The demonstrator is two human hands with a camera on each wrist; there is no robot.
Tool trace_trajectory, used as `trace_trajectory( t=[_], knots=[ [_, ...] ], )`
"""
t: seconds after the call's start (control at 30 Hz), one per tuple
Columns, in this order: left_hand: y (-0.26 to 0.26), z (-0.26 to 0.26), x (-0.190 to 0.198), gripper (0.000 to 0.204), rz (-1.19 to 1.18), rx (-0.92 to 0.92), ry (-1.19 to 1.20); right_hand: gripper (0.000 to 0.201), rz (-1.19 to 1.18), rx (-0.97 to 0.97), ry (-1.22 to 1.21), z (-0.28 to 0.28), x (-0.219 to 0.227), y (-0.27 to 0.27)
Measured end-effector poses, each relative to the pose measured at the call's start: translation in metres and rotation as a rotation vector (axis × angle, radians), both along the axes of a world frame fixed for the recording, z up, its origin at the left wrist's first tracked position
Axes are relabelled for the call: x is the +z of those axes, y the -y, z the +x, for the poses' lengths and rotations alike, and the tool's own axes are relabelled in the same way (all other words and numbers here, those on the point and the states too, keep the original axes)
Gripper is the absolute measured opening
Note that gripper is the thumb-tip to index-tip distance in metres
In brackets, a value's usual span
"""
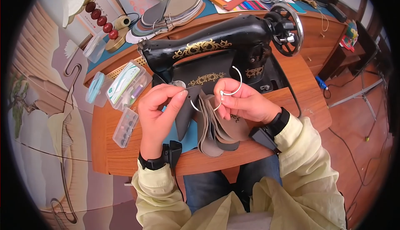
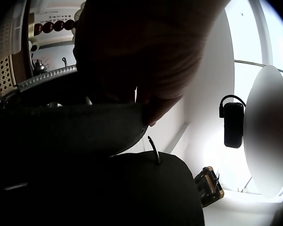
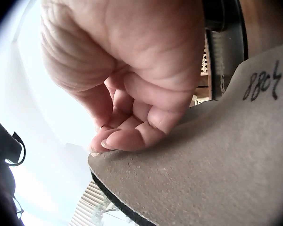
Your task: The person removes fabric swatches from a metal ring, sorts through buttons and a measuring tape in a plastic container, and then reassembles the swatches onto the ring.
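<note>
My left hand [image 1: 156,111] pinches the top corner of a dark grey leather swatch [image 1: 184,119] between thumb and fingertips. An opened metal binder ring [image 1: 240,81] is pinched by my right hand [image 1: 248,103]. Several grey and beige swatches [image 1: 206,136] hang from this ring in a bundle close over the table. One end of the ring reaches to the dark swatch's corner; in the left wrist view the ring's tip [image 2: 154,149] sticks up through a dark piece. Below the right fingers in the right wrist view, a beige swatch [image 3: 188,165] carries handwritten marks.
Right behind the hands stands a black sewing machine [image 1: 208,42] with gold ornament and a handwheel [image 1: 291,30]. Clear plastic boxes [image 1: 129,84] sit at left. More ringed swatches [image 1: 173,13] lie on the back shelf, by a beaded lamp [image 1: 101,21].
</note>
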State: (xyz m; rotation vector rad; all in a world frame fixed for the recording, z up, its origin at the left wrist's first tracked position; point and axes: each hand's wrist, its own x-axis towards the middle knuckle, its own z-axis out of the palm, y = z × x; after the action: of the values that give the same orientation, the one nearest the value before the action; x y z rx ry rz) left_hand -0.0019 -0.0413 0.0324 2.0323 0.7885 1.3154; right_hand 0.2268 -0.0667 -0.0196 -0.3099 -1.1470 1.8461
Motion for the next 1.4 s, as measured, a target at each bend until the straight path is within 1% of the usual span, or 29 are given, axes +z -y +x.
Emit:
trace_trajectory(
  t=[0.13,0.23,0.33,0.43,0.53,0.63,0.73,0.83,0.97,1.17,1.27,1.37,1.4],
  knots=[
    [0.000,0.001,0.000,0.008,0.068,-0.040,-0.061,0.009,0.005,0.003,-0.019,0.003,-0.003,-0.003],
    [-0.001,0.001,-0.001,0.014,0.110,-0.059,-0.090,0.009,-0.001,-0.008,-0.020,0.002,-0.002,-0.002],
    [-0.008,-0.003,-0.004,0.027,0.072,-0.206,-0.010,0.009,0.015,-0.030,-0.045,0.001,-0.003,-0.003],
    [-0.003,0.002,-0.004,0.037,-0.109,-0.255,0.065,0.009,0.036,-0.047,-0.070,0.000,-0.005,-0.006],
    [-0.007,0.001,-0.007,0.033,-0.092,-0.360,0.032,0.009,0.038,-0.054,-0.070,0.002,-0.005,-0.006],
    [0.003,0.010,-0.005,0.033,-0.252,-0.289,0.085,0.008,0.049,-0.051,-0.069,0.002,-0.004,-0.005],
    [0.000,0.013,-0.013,0.033,-0.417,-0.340,0.132,0.008,0.057,-0.053,-0.047,0.001,-0.004,-0.005],
    [-0.002,0.015,-0.017,0.026,-0.494,-0.369,0.151,0.008,0.061,-0.059,-0.024,0.000,-0.003,-0.004],
    [0.003,0.020,-0.013,0.028,-0.403,-0.250,0.227,0.008,0.088,-0.083,0.027,0.000,-0.004,-0.005],
    [-0.001,0.015,-0.018,0.031,-0.254,-0.202,0.062,0.007,0.073,-0.114,0.114,0.000,0.003,-0.001],
    [0.000,0.015,-0.014,0.028,-0.245,-0.176,0.043,0.007,0.072,-0.170,0.158,0.002,0.004,-0.002],
    [-0.004,0.012,-0.010,0.024,-0.327,-0.198,0.143,0.006,0.103,-0.208,0.134,0.005,0.004,-0.005],
    [-0.006,0.013,-0.011,0.015,-0.321,-0.166,0.244,0.006,0.117,-0.216,0.115,0.007,0.003,-0.006]
  ],
)
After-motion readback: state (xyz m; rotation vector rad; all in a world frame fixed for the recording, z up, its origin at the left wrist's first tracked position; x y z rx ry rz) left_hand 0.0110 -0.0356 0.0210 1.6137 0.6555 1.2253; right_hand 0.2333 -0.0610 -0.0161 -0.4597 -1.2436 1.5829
